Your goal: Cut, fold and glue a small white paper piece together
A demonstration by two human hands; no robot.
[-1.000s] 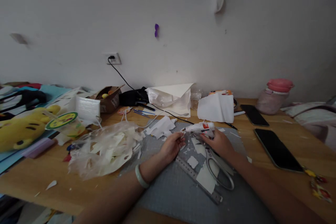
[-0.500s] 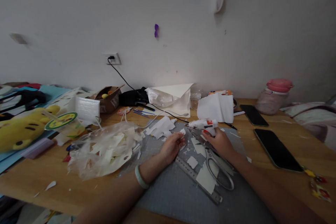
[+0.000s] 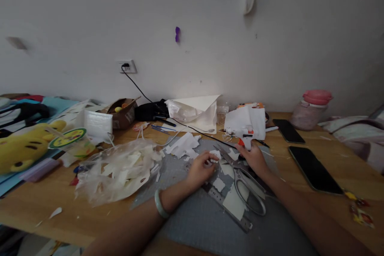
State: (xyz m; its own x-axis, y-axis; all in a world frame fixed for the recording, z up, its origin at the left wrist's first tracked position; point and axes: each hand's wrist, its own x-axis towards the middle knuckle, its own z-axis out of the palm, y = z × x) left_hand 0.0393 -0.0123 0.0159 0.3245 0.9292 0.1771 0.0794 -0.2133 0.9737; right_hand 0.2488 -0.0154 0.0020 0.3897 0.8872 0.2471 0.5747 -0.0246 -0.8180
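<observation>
My right hand (image 3: 253,157) is closed round the handle of a white glue gun (image 3: 243,133) with an orange trigger, holding it upright at the far edge of the grey cutting mat (image 3: 207,224). Its black cord runs back to the wall socket (image 3: 127,66). My left hand (image 3: 201,169) rests on the mat and pinches a small white paper piece (image 3: 215,155) between its fingertips. Large scissors (image 3: 246,184) and a metal ruler (image 3: 226,208) lie on the mat between my forearms, among white paper scraps.
A clear plastic bag of white scraps (image 3: 117,172) lies left of the mat. Two dark phones (image 3: 313,168) lie on the wooden table at the right, a pink-lidded jar (image 3: 310,110) behind them. White paper bags, pens, a cardboard box and a yellow plush toy (image 3: 24,148) crowd the back and left.
My right hand has carried the glue gun away from the paper piece, to the right and back, and turned it upright. My left hand shifted slightly right with the paper piece.
</observation>
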